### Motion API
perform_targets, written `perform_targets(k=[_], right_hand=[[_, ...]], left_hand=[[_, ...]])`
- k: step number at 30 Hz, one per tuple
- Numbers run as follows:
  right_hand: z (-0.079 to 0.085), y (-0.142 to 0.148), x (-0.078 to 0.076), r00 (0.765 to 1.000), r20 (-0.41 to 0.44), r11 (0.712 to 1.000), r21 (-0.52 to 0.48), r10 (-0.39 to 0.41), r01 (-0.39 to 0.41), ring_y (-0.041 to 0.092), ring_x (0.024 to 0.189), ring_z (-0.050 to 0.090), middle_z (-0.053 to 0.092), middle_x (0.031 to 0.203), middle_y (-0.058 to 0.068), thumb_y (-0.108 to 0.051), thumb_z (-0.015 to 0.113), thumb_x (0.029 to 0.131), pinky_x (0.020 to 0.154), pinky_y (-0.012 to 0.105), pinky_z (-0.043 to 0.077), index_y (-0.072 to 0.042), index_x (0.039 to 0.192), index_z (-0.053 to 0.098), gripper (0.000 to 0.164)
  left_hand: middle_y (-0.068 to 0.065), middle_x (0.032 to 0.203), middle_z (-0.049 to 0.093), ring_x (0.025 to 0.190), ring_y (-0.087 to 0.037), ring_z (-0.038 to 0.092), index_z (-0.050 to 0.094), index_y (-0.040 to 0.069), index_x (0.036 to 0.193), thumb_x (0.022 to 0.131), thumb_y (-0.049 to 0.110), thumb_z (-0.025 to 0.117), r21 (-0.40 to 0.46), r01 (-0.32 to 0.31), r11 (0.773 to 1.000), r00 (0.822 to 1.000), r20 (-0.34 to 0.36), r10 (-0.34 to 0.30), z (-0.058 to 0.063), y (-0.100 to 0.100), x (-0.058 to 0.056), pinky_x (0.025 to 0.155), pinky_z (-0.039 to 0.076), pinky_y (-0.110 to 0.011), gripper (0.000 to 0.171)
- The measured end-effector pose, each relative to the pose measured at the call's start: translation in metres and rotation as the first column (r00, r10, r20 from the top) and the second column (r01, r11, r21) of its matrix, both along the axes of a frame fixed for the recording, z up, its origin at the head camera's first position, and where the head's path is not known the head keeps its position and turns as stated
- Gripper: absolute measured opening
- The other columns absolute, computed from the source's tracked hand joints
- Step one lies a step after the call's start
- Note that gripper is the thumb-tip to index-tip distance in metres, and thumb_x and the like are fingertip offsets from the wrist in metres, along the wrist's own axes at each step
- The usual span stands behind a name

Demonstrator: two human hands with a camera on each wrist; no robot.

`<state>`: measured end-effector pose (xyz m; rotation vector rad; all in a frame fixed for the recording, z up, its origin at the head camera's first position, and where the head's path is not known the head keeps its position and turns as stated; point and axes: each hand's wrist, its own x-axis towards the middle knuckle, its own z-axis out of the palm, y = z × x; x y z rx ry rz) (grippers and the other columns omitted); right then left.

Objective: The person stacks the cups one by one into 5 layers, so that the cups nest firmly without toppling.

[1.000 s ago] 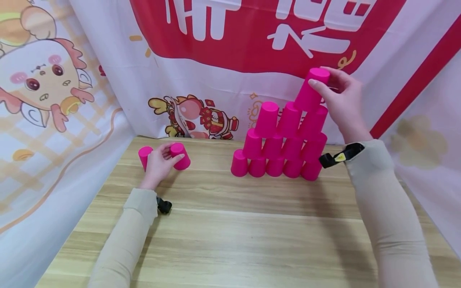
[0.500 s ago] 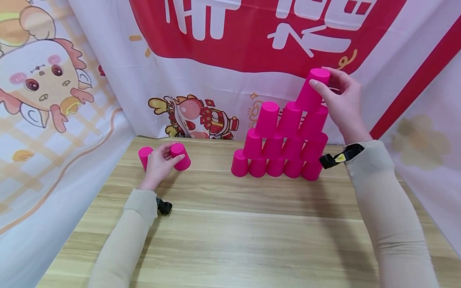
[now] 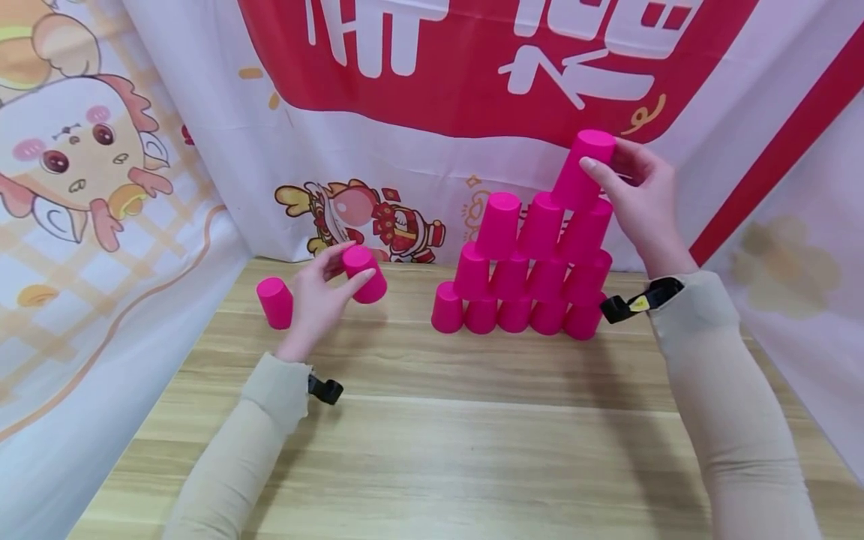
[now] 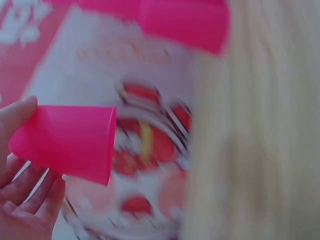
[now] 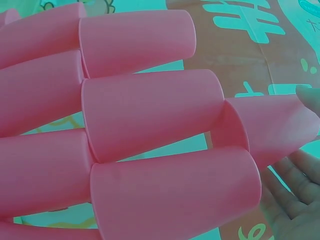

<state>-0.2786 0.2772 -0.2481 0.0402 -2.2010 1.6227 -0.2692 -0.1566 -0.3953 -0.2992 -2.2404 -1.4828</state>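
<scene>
My left hand [image 3: 319, 300] pinches an upside-down pink plastic cup [image 3: 367, 279] and holds it, slightly tilted, above the table. In the left wrist view the thumb and fingers are at the narrow end of this cup [image 4: 70, 142]. A second pink cup [image 3: 275, 304] stands upside down to the left of that hand. On the right rises a pyramid of upside-down pink cups [image 3: 513, 277] in three rows. My right hand [image 3: 644, 202] holds another cup [image 3: 582, 176] by its top end, its rim over the two right-hand cups of the upper row.
The wooden table [image 3: 432, 435] runs back to a printed curtain [image 3: 418, 150] just behind the pyramid. More printed cloth [image 3: 88, 225] hangs along the left side. Each wrist wears a black camera strap [image 3: 641, 300].
My left hand has lifted its cup off the table and moved it right, so the standing cup at the left now shows fully. The right hand stays almost still at the top of the pyramid.
</scene>
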Motion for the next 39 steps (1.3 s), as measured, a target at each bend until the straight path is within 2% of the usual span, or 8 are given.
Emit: perform_targets(k=[4,8,14,17,19,27,34,39], right_hand=[[-0.002,0.001,0.0,1.0,0.007,1.0,0.0,0.004,-0.004,0.017,0.119,0.056,0.058,0.139,0.001,-0.047,0.08,0.085,0.1,0.032,0.05,-0.029,0.144,0.058,0.066],[-0.002,0.002,0.001,1.0,0.022,1.0,-0.002,0.005,-0.005,0.017,0.119,0.056,0.058,0.139,0.0,-0.048,0.08,0.085,0.101,0.033,0.05,-0.03,0.145,0.058,0.067],[-0.001,0.002,0.002,0.999,0.039,1.0,-0.02,0.019,-0.019,0.016,0.119,0.056,0.057,0.141,0.0,-0.047,0.08,0.085,0.101,0.033,0.05,-0.03,0.145,0.057,0.067],[-0.002,0.001,0.002,0.999,0.042,1.0,-0.014,0.018,-0.018,0.016,0.119,0.056,0.057,0.14,0.0,-0.048,0.08,0.085,0.1,0.032,0.05,-0.03,0.145,0.057,0.067],[-0.003,0.001,0.003,0.999,0.043,1.0,-0.009,0.016,-0.016,0.016,0.12,0.056,0.057,0.14,0.0,-0.049,0.08,0.085,0.099,0.032,0.05,-0.03,0.145,0.057,0.067],[-0.006,0.002,0.003,0.999,0.046,1.0,0.001,0.006,-0.006,0.017,0.12,0.055,0.057,0.14,0.0,-0.05,0.079,0.085,0.1,0.032,0.05,-0.03,0.145,0.057,0.067],[-0.008,0.001,0.003,0.999,0.047,1.0,-0.003,0.002,-0.002,0.016,0.119,0.055,0.057,0.139,0.0,-0.051,0.079,0.084,0.101,0.032,0.049,-0.03,0.145,0.057,0.068],[-0.008,0.002,0.003,0.999,0.051,1.0,-0.014,0.01,-0.009,0.016,0.12,0.055,0.057,0.14,0.0,-0.05,0.079,0.085,0.102,0.034,0.048,-0.03,0.145,0.057,0.067]], left_hand=[[0.005,0.124,0.069,0.111,-0.012,0.064,0.065,0.019,0.136,0.084,0.036,0.086,0.04,0.068,0.997,0.994,-0.094,-0.064,0.025,0.027,0.009,0.101,0.05,-0.032,0.058],[0.007,0.127,0.067,0.113,-0.01,0.063,0.063,0.022,0.138,0.084,0.025,0.086,0.096,0.135,0.986,0.986,-0.116,-0.123,0.049,0.05,0.015,0.101,0.05,-0.034,0.058],[-0.005,0.127,0.066,0.113,-0.015,0.062,0.057,0.005,0.136,0.086,0.008,0.083,0.148,0.211,0.966,0.969,-0.16,-0.188,0.093,0.083,0.03,0.092,0.054,-0.037,0.056],[-0.009,0.126,0.066,0.114,-0.017,0.062,0.057,-0.001,0.132,0.087,0.004,0.081,0.16,0.258,0.953,0.951,-0.214,-0.222,0.115,0.098,0.035,0.098,0.052,-0.035,0.052],[-0.008,0.126,0.065,0.114,-0.017,0.062,0.057,-0.002,0.132,0.088,0.004,0.081,0.163,0.278,0.947,0.942,-0.24,-0.236,0.125,0.107,0.034,0.098,0.052,-0.034,0.051],[-0.009,0.131,0.064,0.118,-0.016,0.061,0.056,-0.002,0.137,0.089,0.006,0.079,0.212,0.36,0.908,0.918,-0.255,-0.304,0.159,0.142,0.018,0.1,0.05,-0.028,0.053],[0.001,0.132,0.064,0.117,-0.009,0.06,0.057,0.009,0.14,0.088,0.013,0.082,0.227,0.397,0.889,0.914,-0.188,-0.36,0.167,0.171,-0.022,0.097,0.05,-0.024,0.057],[0.002,0.132,0.064,0.116,-0.008,0.06,0.057,0.011,0.141,0.089,0.014,0.081,0.226,0.415,0.882,0.909,-0.137,-0.393,0.169,0.19,-0.032,0.096,0.05,-0.023,0.058]])
